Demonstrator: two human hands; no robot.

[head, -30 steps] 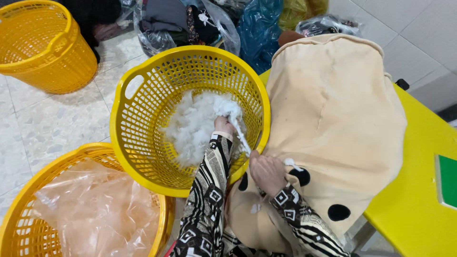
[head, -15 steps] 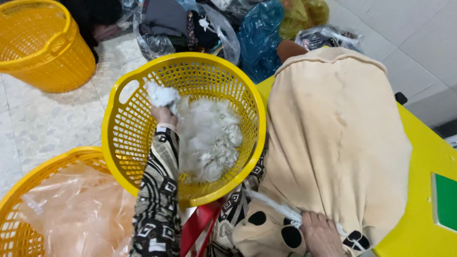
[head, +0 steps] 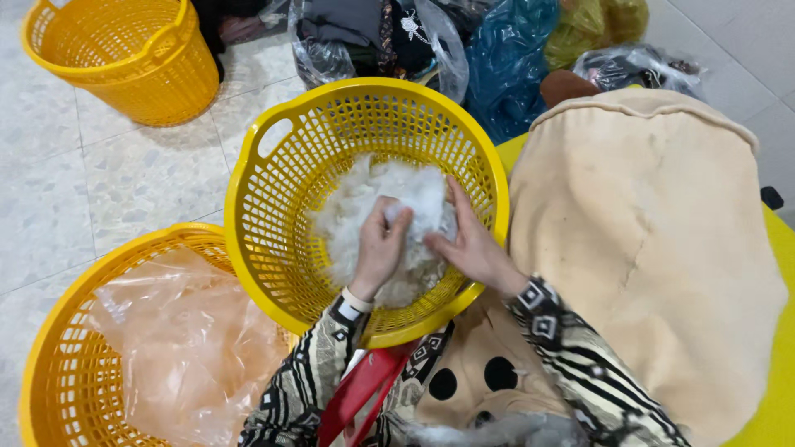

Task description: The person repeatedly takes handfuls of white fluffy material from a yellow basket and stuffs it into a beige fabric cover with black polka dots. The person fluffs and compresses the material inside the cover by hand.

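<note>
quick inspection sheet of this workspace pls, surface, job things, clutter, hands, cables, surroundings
surface: yellow table at right, tiled floor at left
job's things: white stuffing in the middle yellow basket; beige plush cover beside it
clutter: clear plastic bag in the lower-left basket; bagged clothes behind
grippers: left hand gripping the stuffing, right hand laid on it
cables: nothing seen
surroundings: third basket at top left

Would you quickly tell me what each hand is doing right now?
Left hand: closed on a clump of the white stuffing in the yellow basket.
Right hand: open, fingers pressed against the stuffing.
</note>
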